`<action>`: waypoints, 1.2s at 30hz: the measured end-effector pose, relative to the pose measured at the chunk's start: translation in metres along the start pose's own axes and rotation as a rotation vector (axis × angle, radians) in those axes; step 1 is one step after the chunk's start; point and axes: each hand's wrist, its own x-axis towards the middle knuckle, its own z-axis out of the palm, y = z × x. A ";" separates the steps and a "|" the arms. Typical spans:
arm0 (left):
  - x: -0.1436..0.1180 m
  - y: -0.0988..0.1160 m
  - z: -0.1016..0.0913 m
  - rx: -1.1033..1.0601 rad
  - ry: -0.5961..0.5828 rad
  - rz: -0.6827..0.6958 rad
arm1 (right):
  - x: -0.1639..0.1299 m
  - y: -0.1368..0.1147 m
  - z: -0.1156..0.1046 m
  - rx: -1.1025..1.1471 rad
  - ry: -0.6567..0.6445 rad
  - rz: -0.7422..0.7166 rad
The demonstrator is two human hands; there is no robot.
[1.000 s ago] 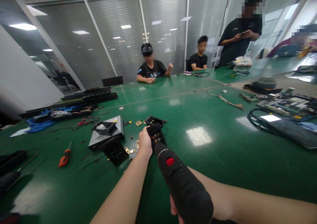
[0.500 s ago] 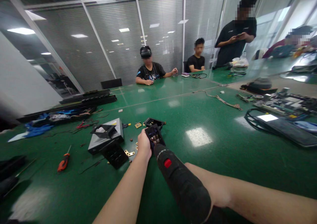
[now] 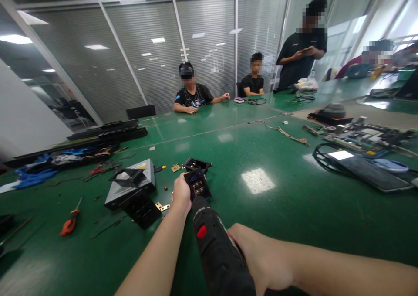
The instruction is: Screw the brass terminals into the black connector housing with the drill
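Observation:
My left hand (image 3: 182, 192) is closed around the left side of a small black box-like housing (image 3: 203, 183) with brass-coloured parts inside. My right hand (image 3: 243, 246) grips a black cordless drill (image 3: 214, 243) with a red switch on top. The drill's front end points into the housing; its bit tip is hard to make out. Just behind the housing lies a black tray-like part (image 3: 196, 164) holding small pieces. Brass strips (image 3: 162, 206) lie left of my left hand, beside a tilted black panel (image 3: 141, 208).
A silver box (image 3: 148, 174) with a black frame on it stands to the left. Farther left lies an orange screwdriver (image 3: 70, 223). Circuit boards (image 3: 365, 134) and a black flat device (image 3: 365, 169) with a cable are on the right. Several people are across the table.
The view has shifted, so most things on the table appear farther left. The drill looks more upright in view, its front end still at the housing. Both hands keep their hold.

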 end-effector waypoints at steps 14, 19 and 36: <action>-0.002 0.000 0.001 0.022 0.007 0.012 | 0.002 0.008 -0.003 0.014 0.020 0.025; 0.005 -0.004 -0.002 0.007 0.009 0.015 | -0.001 0.005 -0.006 0.024 0.039 0.056; 0.007 -0.007 -0.005 -0.063 -0.006 0.016 | -0.006 -0.004 -0.001 0.027 0.059 0.055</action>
